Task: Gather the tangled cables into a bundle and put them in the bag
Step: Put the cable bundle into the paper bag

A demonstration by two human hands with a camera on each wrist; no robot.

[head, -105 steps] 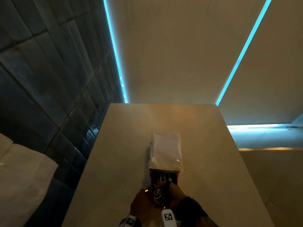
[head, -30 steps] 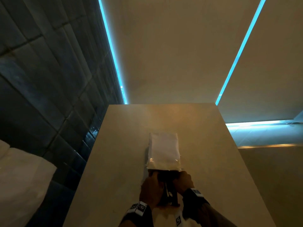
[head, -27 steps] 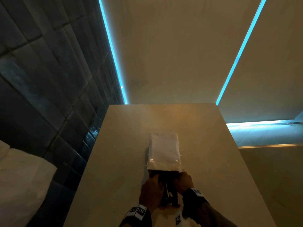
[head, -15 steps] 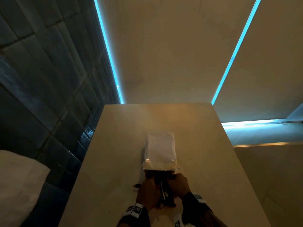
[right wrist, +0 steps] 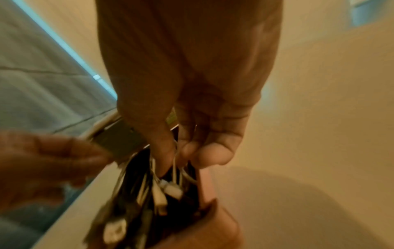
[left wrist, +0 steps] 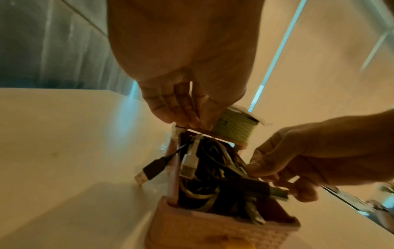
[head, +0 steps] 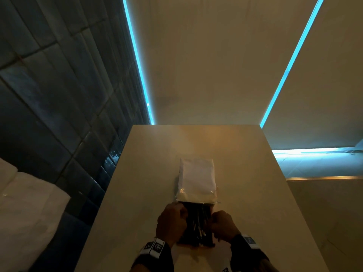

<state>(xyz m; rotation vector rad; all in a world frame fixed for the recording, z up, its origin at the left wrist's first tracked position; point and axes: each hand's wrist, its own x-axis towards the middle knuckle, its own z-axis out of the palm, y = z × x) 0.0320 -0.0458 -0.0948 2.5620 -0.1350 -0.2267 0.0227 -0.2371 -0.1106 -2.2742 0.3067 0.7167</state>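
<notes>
So the biggest thing on my feed is the pale table (head: 149, 193), running straight out toward 12 o'clock in the head view. Dark tiled wall (head: 49, 95) fills everything from 9 to 11 o'clock, with a blue light strip (head: 137, 61) along its edge, and there's a white pillow-looking thing (head: 25, 209) down at 8 o'clock, off the table.

Middle of the table: the bag (head: 197, 180), white, lying flat with its open mouth pointing at 6 o'clock, toward me. A spool of pale green cord (left wrist: 234, 128) sits just beyond the mouth in the left wrist view; can't tell if it's in the bag or on top.

The cables (head: 198, 222) are a dark tangled wad sticking out of the bag mouth, between both hands. Only partly in, most of the bundle is out on the table side. One black USB plug (left wrist: 152, 170) pokes out sideways at about 9 o'clock of the wad, and a clear network plug (left wrist: 188, 166) sits right beside it.

Left hand (head: 171, 222) has its fingers pinching the bag's upper lip, holding the mouth up. Right hand (head: 223, 224) has fingers curled round the cables at their 3 o'clock side.
</notes>
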